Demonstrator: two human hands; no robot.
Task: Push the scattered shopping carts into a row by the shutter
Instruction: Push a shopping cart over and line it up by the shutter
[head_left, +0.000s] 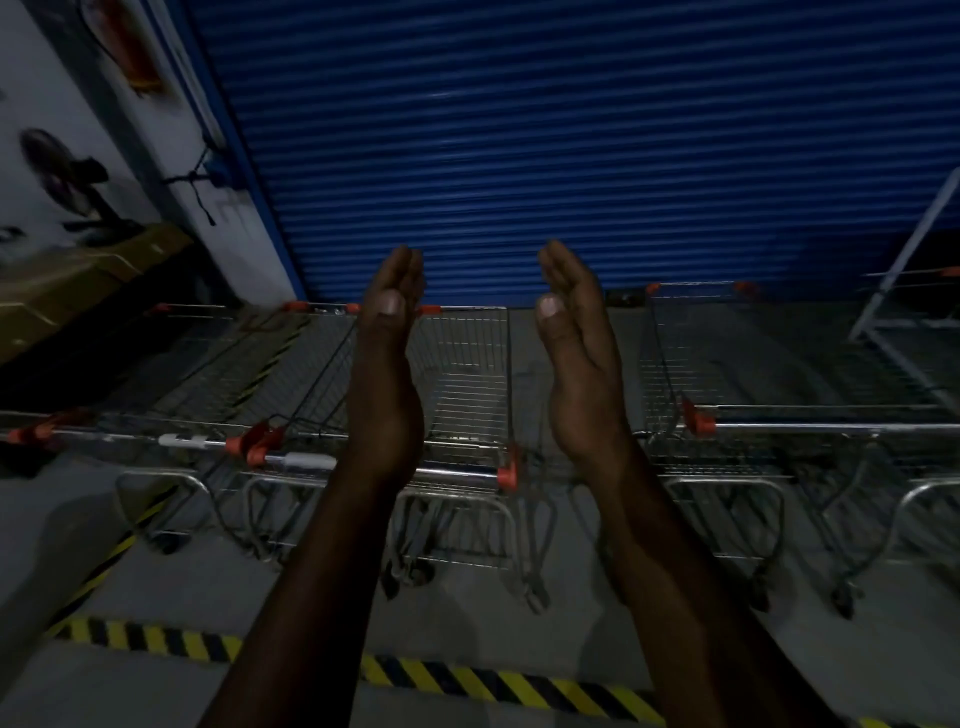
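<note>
Right below the empty, flat left hand (387, 364) sits the cart handle (452, 474), running sideways; right hand (582, 364) hovers open past its end.

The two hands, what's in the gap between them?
Nothing is held between the left hand and right hand. Through the gap, the head view shows a cart, bare floor and the blue shutter.

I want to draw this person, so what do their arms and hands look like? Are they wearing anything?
Both arms are bare up to the bottom edge of the picture, with no sleeves showing. The left hand and the right hand have no gloves, rings, watch or bracelets that can be seen. The thumbnails are short and plain. The light is dim, so small details may be hidden.
</note>
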